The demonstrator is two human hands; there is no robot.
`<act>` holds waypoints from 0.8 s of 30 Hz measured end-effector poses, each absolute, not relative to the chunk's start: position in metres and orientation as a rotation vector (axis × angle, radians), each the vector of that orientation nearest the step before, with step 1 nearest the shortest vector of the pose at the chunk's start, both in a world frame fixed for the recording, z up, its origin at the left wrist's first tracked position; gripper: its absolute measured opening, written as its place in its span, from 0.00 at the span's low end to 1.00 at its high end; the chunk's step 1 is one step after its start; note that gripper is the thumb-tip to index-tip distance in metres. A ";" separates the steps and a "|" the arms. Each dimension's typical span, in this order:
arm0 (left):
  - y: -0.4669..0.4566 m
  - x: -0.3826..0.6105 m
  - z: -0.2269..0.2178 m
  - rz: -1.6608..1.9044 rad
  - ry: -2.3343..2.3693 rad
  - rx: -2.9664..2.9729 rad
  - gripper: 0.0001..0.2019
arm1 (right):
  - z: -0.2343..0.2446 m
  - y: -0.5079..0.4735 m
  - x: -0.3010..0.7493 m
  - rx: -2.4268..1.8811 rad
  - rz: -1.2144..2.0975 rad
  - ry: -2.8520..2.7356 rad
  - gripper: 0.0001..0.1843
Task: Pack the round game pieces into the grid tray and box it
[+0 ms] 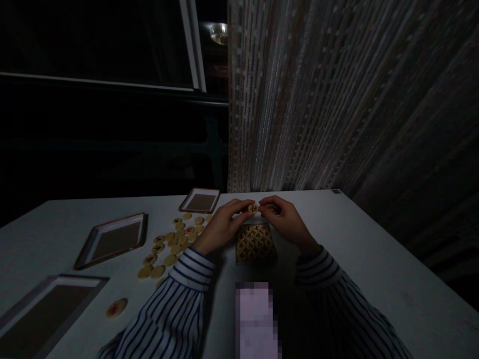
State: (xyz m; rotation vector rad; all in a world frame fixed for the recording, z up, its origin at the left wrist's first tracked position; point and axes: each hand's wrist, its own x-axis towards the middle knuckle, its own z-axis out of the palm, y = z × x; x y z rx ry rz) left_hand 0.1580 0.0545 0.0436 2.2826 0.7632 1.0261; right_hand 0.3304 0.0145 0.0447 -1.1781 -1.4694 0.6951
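My left hand (224, 219) pinches a round wooden Chinese chess piece (253, 208) between thumb and fingers, its dark character facing me. Fingertips of my right hand (286, 222) meet the piece's right edge, with the other fingers curled. Just below both hands is a small box (236, 253) packed with rows of chess pieces (255, 243), mostly dark-marked, one red-marked at its far right corner. Left of my left hand, several loose pieces (170, 260) lie scattered, many blank side up. One red-marked piece (116, 307) lies apart, nearer me.
Three shallow trays or lids rest on the white table (359, 279): a small one (200, 201) at the back, a medium one (116, 239) at left, and a larger one (45, 311) at front left. A string curtain (284, 99) hangs behind the table. The room is dim.
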 end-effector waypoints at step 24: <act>0.047 0.166 0.049 0.895 0.772 2.012 0.15 | 0.049 0.012 0.338 -1.242 0.648 -1.651 0.08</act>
